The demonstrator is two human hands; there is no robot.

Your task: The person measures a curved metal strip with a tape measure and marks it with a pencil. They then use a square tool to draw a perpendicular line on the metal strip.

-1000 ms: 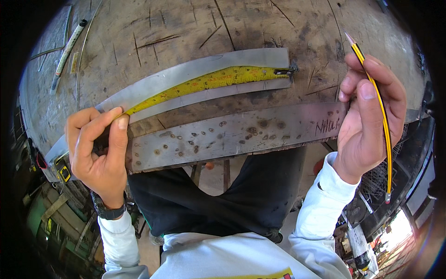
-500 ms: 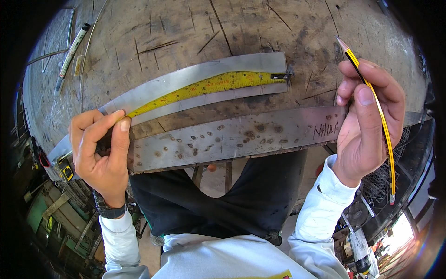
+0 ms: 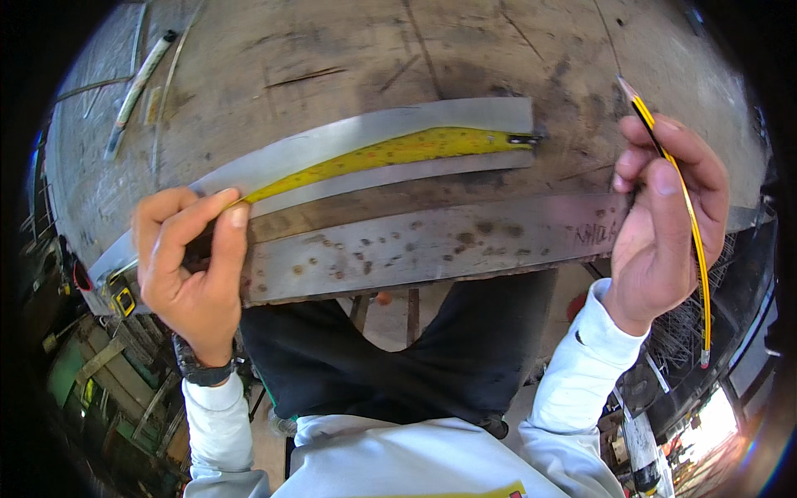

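A bare metal strip (image 3: 344, 137) lies across the wooden bench, with a yellow tape measure blade (image 3: 398, 152) stretched along it. The blade's hooked end is at the strip's right end. My left hand (image 3: 195, 274) pinches the blade between thumb and fingers near its left part. Left of that hand, the yellow and black tape case (image 3: 124, 300) sits at the bench edge. My right hand (image 3: 664, 228) grips a yellow and black striped pencil (image 3: 701, 270), sharpened tip pointing up and away, off to the right of the strip.
A second metal strip (image 3: 390, 253) with dark spots and handwriting lies along the bench's near edge. At the far left rest a marker pen (image 3: 137, 95) and thin wires. The worn wooden bench (image 3: 349, 41) has dark cuts. Wire mesh (image 3: 677, 324) is below at right.
The whole scene has shifted slightly to the right in the view. Both hands keep their grips, and the blade still lies along the strip.
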